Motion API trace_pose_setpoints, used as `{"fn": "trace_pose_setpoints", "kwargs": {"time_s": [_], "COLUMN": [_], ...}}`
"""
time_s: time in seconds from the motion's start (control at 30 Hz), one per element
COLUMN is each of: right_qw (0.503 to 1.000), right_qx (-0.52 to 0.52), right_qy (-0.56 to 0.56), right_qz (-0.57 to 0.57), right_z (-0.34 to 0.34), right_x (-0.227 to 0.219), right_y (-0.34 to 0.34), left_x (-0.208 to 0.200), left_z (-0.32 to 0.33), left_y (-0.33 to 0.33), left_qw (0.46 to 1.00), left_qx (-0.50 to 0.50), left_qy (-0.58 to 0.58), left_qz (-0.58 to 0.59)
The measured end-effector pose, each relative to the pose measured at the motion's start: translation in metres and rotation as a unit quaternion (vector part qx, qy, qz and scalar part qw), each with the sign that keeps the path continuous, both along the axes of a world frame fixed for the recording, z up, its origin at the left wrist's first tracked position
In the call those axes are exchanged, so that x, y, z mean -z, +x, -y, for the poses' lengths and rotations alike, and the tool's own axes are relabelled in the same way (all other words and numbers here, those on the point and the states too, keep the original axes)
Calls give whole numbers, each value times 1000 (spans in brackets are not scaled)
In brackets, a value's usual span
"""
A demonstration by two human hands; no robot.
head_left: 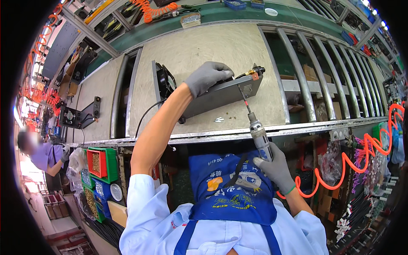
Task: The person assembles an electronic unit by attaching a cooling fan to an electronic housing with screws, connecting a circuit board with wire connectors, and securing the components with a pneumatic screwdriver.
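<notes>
A dark grey metal housing (219, 98) lies tilted on the pale worktop, with a black fan (163, 78) at its left end and a brass fitting (251, 72) at its right. My left hand (210, 78), in a grey glove, lies over its upper edge, fingers curled; what they pinch is hidden. In my gloved right hand (277, 168) is a grey power screwdriver (258, 135). Its long bit (245, 101) points away from me and meets the housing beside the vent slots. A few small screws (229, 115) and pale slivers (219, 120) lie in front of the housing.
Metal rollers (304, 80) run to the right of the worktop (199, 42). A coiled orange hose (344, 170) hangs at the right. Bins of small parts (98, 163) stand lower left. Another fan assembly (80, 114) sits farther left, near a co-worker (40, 148).
</notes>
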State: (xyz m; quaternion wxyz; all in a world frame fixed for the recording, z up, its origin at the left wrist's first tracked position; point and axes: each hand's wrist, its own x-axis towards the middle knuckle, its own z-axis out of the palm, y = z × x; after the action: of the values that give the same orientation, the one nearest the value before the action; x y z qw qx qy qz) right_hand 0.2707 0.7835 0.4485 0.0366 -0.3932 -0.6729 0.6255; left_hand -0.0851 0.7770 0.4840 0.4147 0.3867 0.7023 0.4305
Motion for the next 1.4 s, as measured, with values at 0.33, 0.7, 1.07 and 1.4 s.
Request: {"fn": "trace_pose_setpoints", "kwargs": {"time_s": [0.33,0.7,1.07,1.4], "right_qw": [999,991,998,996], "right_qx": [11,12,8,77], "right_qy": [-37,-130,-62,-34], "right_qz": [-5,-2,13,24], "right_z": [4,0,7,17], "right_x": [-9,-13,-17,8], "right_y": [-6,-4,-9,34], "left_x": [15,14,12,40], "left_z": [-16,-22,-19,52], "left_y": [-5,0,0,105], "left_qw": [994,995,994,902], "left_qx": [55,62,78,6], "left_qy": [-58,-62,-61,120], "left_qz": [78,55,41,-414]}}
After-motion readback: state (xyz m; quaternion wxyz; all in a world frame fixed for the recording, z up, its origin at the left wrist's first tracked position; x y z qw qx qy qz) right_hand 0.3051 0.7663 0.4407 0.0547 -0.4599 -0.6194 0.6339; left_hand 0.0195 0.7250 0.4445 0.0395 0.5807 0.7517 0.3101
